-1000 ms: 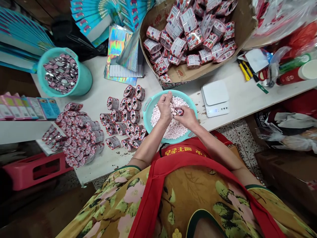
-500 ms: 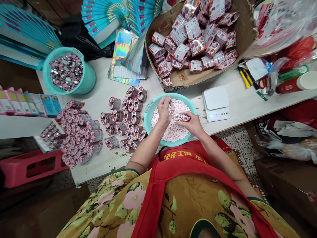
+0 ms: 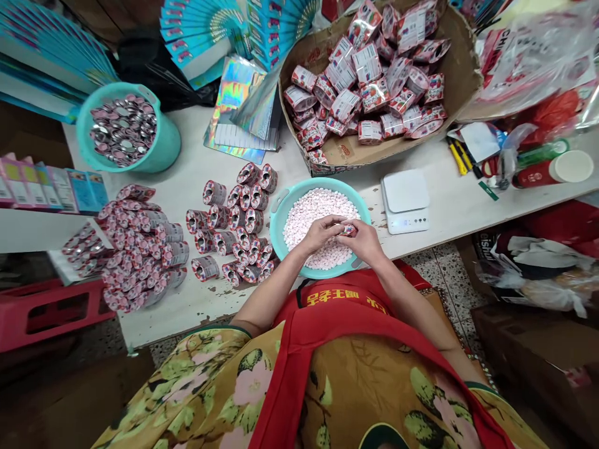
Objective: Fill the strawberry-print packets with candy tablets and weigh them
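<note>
Both hands meet over the right part of a turquoise basin full of small pale pink candies. In my right hand is a small red-and-white candy packet, gripped between thumb and fingers. The fingers of my left hand are closed against the packet's left end. They hide part of it, and any candies inside those fingers are not visible. Left of the basin stand several open-ended printed packets like the one I hold.
A white digital scale lies right of the basin. Behind is a cardboard box of filled packets. To the left are a heap of flattened packets and a turquoise bucket of shiny round pieces. Cutters lie at right.
My left hand, which was raised and curled around candies, has come down and right to the packet. The packet has moved slightly lower in my right hand.
</note>
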Action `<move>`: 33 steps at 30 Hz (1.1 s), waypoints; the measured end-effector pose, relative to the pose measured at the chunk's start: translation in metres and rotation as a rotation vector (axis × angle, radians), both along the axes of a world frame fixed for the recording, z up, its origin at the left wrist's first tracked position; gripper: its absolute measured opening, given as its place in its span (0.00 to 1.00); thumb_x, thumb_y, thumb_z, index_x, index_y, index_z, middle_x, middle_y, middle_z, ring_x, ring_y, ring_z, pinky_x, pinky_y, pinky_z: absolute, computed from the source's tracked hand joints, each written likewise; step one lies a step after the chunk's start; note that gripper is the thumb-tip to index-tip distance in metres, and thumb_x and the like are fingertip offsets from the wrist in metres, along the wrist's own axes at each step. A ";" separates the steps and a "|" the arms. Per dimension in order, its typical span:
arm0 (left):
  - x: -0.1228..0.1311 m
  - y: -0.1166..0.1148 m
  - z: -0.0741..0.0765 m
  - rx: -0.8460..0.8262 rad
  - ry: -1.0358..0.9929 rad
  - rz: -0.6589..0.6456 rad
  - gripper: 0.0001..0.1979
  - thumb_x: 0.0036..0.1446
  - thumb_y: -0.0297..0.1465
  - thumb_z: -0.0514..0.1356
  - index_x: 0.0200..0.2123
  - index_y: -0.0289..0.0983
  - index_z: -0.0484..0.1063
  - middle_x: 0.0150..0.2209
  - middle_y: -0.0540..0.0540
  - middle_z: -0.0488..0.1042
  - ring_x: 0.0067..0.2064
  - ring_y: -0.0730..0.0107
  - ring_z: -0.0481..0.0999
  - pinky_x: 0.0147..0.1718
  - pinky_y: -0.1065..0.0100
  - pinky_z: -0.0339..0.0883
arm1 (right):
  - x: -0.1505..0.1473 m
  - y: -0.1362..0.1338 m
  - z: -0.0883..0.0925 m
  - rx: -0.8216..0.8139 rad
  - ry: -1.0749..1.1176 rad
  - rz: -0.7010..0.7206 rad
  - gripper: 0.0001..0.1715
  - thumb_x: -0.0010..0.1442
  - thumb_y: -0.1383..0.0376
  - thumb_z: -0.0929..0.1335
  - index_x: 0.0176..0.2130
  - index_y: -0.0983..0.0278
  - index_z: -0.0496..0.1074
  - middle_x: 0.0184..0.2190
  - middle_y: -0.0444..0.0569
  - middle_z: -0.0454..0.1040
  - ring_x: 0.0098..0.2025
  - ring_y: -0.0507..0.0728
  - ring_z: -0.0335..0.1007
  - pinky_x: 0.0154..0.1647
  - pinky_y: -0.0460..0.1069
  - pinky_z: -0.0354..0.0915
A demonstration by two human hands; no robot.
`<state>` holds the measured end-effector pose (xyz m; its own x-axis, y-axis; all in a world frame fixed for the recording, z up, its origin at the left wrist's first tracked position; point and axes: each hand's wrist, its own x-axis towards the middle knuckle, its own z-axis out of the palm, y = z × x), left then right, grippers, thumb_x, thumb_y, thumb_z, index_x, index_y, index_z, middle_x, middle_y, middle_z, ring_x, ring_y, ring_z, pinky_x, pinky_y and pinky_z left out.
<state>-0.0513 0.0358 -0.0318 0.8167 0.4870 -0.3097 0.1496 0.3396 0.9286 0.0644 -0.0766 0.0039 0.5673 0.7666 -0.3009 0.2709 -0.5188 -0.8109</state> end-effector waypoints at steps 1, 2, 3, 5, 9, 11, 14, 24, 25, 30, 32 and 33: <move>-0.002 0.001 -0.003 -0.078 0.014 0.066 0.15 0.51 0.35 0.69 0.42 0.35 0.79 0.42 0.44 0.79 0.44 0.64 0.77 0.50 0.64 0.68 | 0.002 -0.001 0.002 -0.017 -0.010 -0.008 0.20 0.45 0.61 0.74 0.41 0.60 0.77 0.36 0.46 0.79 0.37 0.58 0.73 0.43 0.54 0.68; -0.004 0.002 -0.007 -0.179 0.028 0.153 0.14 0.49 0.33 0.69 0.40 0.35 0.78 0.39 0.45 0.79 0.41 0.67 0.77 0.47 0.65 0.69 | 0.005 -0.003 0.003 -0.020 -0.011 -0.018 0.21 0.45 0.60 0.74 0.41 0.61 0.77 0.35 0.46 0.79 0.37 0.59 0.73 0.43 0.54 0.68; -0.006 0.003 -0.011 -0.295 0.035 0.247 0.13 0.48 0.31 0.69 0.39 0.35 0.78 0.37 0.47 0.79 0.38 0.69 0.77 0.45 0.65 0.70 | 0.008 -0.005 0.004 -0.009 -0.001 -0.023 0.21 0.45 0.59 0.75 0.42 0.61 0.77 0.36 0.47 0.79 0.37 0.59 0.73 0.43 0.54 0.68; -0.009 0.006 -0.016 -0.510 0.029 0.395 0.12 0.47 0.28 0.68 0.38 0.36 0.76 0.33 0.48 0.77 0.35 0.72 0.77 0.43 0.66 0.71 | 0.013 -0.009 0.006 0.041 0.043 -0.016 0.22 0.45 0.58 0.75 0.42 0.61 0.76 0.37 0.47 0.79 0.40 0.60 0.74 0.45 0.54 0.68; -0.005 0.008 -0.014 -0.682 0.014 0.463 0.10 0.54 0.35 0.65 0.36 0.33 0.75 0.30 0.48 0.75 0.30 0.74 0.75 0.34 0.71 0.71 | 0.011 -0.013 0.008 0.163 0.155 0.015 0.24 0.47 0.56 0.76 0.44 0.60 0.76 0.40 0.46 0.79 0.43 0.59 0.74 0.46 0.53 0.68; 0.000 0.007 -0.009 -0.682 -0.006 0.452 0.17 0.58 0.43 0.62 0.36 0.33 0.75 0.30 0.46 0.75 0.29 0.72 0.75 0.31 0.70 0.71 | 0.007 -0.012 0.006 0.199 0.228 0.002 0.26 0.48 0.55 0.75 0.47 0.60 0.75 0.41 0.46 0.78 0.43 0.58 0.73 0.46 0.52 0.68; 0.007 0.006 -0.005 -0.696 -0.017 0.393 0.24 0.58 0.51 0.60 0.36 0.32 0.75 0.31 0.44 0.76 0.29 0.69 0.76 0.31 0.68 0.71 | 0.002 -0.010 -0.001 0.085 0.253 -0.044 0.24 0.45 0.52 0.76 0.40 0.62 0.76 0.34 0.45 0.77 0.37 0.57 0.72 0.41 0.51 0.68; 0.006 0.001 -0.011 -0.796 0.069 0.273 0.18 0.57 0.46 0.63 0.33 0.34 0.76 0.33 0.43 0.78 0.33 0.65 0.78 0.35 0.64 0.74 | 0.005 -0.015 -0.002 -0.064 0.534 -0.010 0.25 0.42 0.50 0.77 0.34 0.64 0.75 0.29 0.45 0.77 0.30 0.56 0.72 0.33 0.50 0.70; 0.006 0.000 -0.010 -0.802 0.079 0.272 0.17 0.56 0.45 0.64 0.34 0.35 0.76 0.33 0.44 0.78 0.33 0.65 0.79 0.35 0.64 0.74 | 0.006 -0.016 -0.002 -0.057 0.551 0.001 0.25 0.42 0.50 0.77 0.35 0.64 0.76 0.30 0.44 0.77 0.30 0.56 0.72 0.33 0.50 0.70; 0.011 -0.002 -0.002 -0.777 0.095 0.339 0.12 0.52 0.38 0.67 0.31 0.34 0.75 0.29 0.46 0.75 0.28 0.68 0.76 0.30 0.66 0.72 | 0.010 -0.018 -0.011 0.063 0.557 0.052 0.30 0.40 0.53 0.79 0.41 0.63 0.76 0.35 0.43 0.78 0.37 0.56 0.73 0.41 0.51 0.71; 0.012 -0.001 0.000 -0.728 0.087 0.362 0.13 0.50 0.38 0.68 0.30 0.34 0.74 0.28 0.48 0.73 0.26 0.71 0.74 0.26 0.69 0.70 | 0.011 -0.019 -0.013 0.110 0.598 0.048 0.33 0.39 0.54 0.79 0.44 0.62 0.75 0.39 0.44 0.78 0.41 0.57 0.74 0.45 0.52 0.71; 0.012 0.000 0.001 -0.688 0.083 0.366 0.13 0.49 0.38 0.68 0.31 0.34 0.73 0.27 0.48 0.73 0.25 0.72 0.72 0.25 0.70 0.69 | 0.010 -0.020 -0.013 0.137 0.612 0.037 0.33 0.39 0.54 0.79 0.44 0.61 0.75 0.40 0.44 0.78 0.42 0.57 0.74 0.46 0.52 0.70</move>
<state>-0.0398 0.0360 -0.0313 0.6020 0.3975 -0.6925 -0.0235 0.8757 0.4822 0.0748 -0.0961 -0.0090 0.2957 0.8370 -0.4603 -0.2472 -0.3984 -0.8833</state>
